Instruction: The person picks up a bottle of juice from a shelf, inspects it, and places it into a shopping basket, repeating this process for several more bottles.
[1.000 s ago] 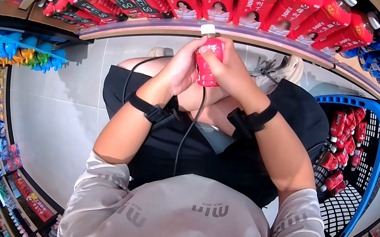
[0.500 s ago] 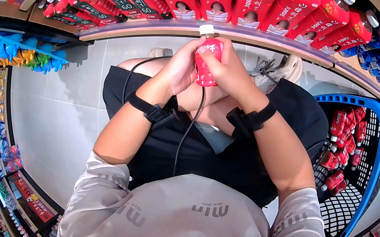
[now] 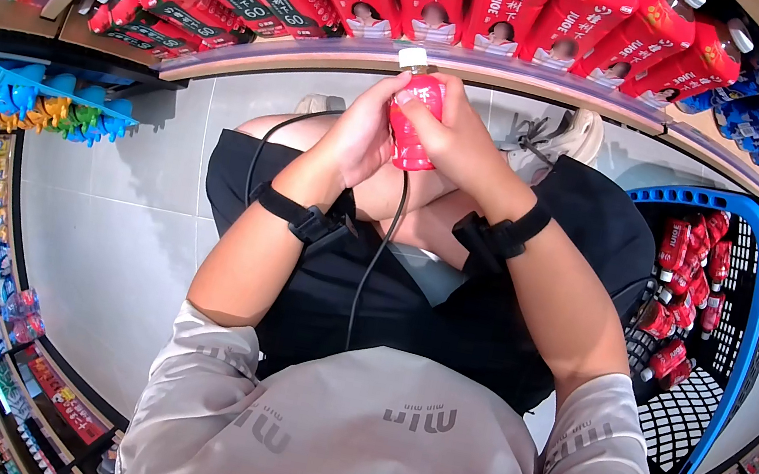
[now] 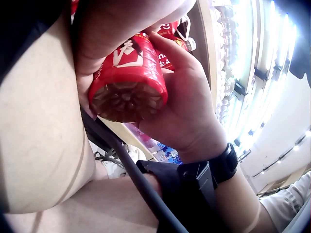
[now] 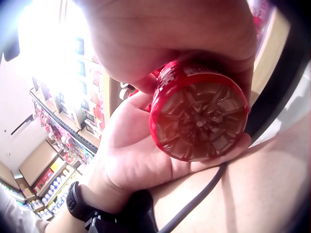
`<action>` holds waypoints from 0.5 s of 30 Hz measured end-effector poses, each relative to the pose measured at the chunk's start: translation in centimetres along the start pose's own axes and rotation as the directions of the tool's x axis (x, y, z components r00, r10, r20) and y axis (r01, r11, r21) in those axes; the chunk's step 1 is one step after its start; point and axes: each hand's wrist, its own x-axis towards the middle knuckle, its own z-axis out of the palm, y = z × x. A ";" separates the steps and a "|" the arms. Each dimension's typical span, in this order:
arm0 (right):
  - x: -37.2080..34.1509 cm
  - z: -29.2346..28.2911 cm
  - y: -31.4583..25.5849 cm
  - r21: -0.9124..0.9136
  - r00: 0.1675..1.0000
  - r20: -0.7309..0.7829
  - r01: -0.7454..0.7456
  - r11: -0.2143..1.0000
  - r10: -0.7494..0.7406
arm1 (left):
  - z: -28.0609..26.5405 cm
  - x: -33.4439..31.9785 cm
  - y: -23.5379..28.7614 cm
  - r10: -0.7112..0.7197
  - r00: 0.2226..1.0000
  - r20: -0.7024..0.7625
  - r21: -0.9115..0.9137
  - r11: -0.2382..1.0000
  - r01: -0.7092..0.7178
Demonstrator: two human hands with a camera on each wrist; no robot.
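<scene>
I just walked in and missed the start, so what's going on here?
Right now a person's left hand and right hand grip a small red-labelled plastic bottle with its white cap on, before a wood-edged shelf of large red bottles. On the person's right, a black lattice basket with a blue rim holds more small red bottles.

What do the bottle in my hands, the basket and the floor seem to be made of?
Bottle: probably glossy plastic, going by its see-through, ridged base; the shiny red label may be thin film. Basket: likely moulded plastic, judging by its smooth blue rim and black lattice. Floor: apparently pale grey tile with a slight sheen, from the joint lines; ceramic or stone, I can't tell.
</scene>
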 end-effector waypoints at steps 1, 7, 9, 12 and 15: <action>0.0 0.0 0.2 -0.001 1.000 0.005 0.006 1.000 -0.006 | 0.0 0.0 0.0 0.001 1.000 0.005 0.002 1.000 -0.001; -0.2 0.0 0.1 0.025 1.000 0.006 0.026 0.999 -0.026 | 0.2 -0.2 0.1 0.005 1.000 0.000 0.035 0.999 -0.005; -0.1 0.0 0.3 0.018 1.000 0.004 0.031 0.999 -0.031 | 0.3 -0.2 0.1 0.009 1.000 0.000 0.038 0.999 -0.009; -0.1 0.0 0.4 0.023 0.999 0.005 0.037 0.999 -0.037 | 0.4 -0.3 0.0 0.012 1.000 -0.004 0.040 0.999 -0.012; -0.1 0.0 0.4 0.028 0.999 0.005 0.036 0.999 -0.036 | 0.3 -0.2 0.0 0.010 1.000 -0.006 0.034 0.999 -0.010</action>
